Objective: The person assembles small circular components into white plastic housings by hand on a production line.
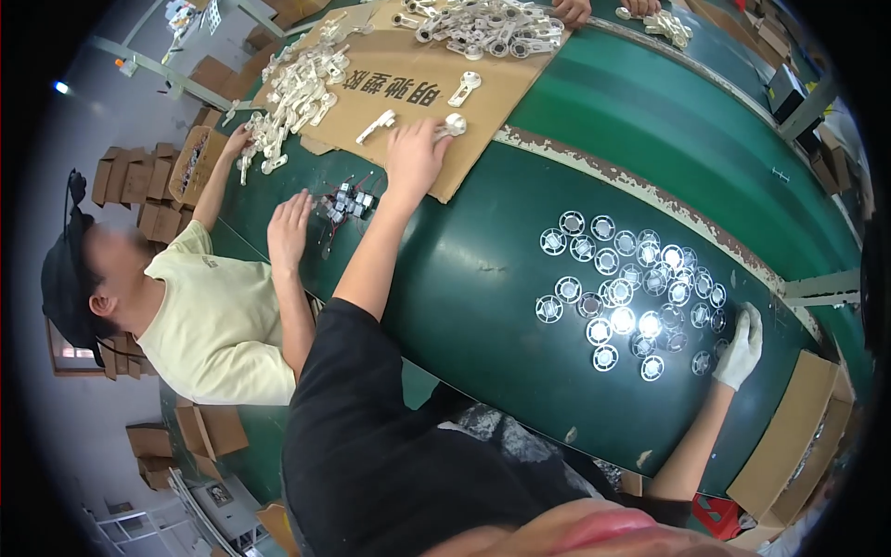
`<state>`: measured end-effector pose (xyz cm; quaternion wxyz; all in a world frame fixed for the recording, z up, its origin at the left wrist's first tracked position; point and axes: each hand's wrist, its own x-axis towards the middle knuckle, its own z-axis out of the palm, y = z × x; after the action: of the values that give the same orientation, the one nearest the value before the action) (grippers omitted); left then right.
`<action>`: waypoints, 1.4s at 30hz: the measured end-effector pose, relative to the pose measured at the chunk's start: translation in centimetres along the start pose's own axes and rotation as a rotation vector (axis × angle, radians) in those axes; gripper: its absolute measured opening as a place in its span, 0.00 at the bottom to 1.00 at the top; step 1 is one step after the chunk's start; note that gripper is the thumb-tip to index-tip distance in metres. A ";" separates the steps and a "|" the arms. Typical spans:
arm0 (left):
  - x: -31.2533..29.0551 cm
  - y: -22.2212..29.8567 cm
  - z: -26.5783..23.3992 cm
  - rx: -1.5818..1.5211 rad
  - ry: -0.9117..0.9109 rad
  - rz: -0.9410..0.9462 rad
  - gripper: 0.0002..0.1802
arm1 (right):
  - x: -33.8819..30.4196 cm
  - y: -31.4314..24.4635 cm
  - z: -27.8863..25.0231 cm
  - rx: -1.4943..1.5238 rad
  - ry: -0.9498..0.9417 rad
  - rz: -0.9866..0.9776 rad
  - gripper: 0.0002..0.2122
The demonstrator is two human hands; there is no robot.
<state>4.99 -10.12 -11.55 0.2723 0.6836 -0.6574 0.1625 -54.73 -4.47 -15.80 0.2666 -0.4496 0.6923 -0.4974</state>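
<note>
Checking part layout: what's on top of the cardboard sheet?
On the cardboard sheet: a far heap of white parts, a left heap spilling past its edge, two loose parts, one more at the left hand, which partly covers it. Beneath the heaps, the sheet is hidden.

Cardboard sheet [501,91] ahead of you on the bench: one row of big, dark printed characters [399,88], Chinese script, upside down from where you stand. Beside you, co-worker's pale shirt [215,320]: tiny chest lettering [213,263], too small to read.
</note>
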 end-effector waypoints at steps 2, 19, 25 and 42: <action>0.5 0.7 -0.2 0.015 0.003 0.052 0.07 | -0.2 0.3 -0.2 0.038 0.019 0.014 0.16; -11.6 24.2 -6.5 -0.711 0.001 0.621 0.24 | -13.8 -13.8 9.3 0.753 -0.572 0.331 0.19; -14.6 17.1 -5.1 -0.506 -0.352 0.202 0.31 | -11.7 -13.7 9.5 0.401 -0.579 0.245 0.25; -14.5 12.8 -6.2 -0.310 -0.409 -0.025 0.03 | -12.5 -14.1 8.4 0.042 -0.985 0.267 0.11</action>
<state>-7.99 5.42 -13.02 0.2373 0.6605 -0.7072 -0.0853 -37.14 1.44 -6.77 0.6315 -0.5329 0.5257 -0.2022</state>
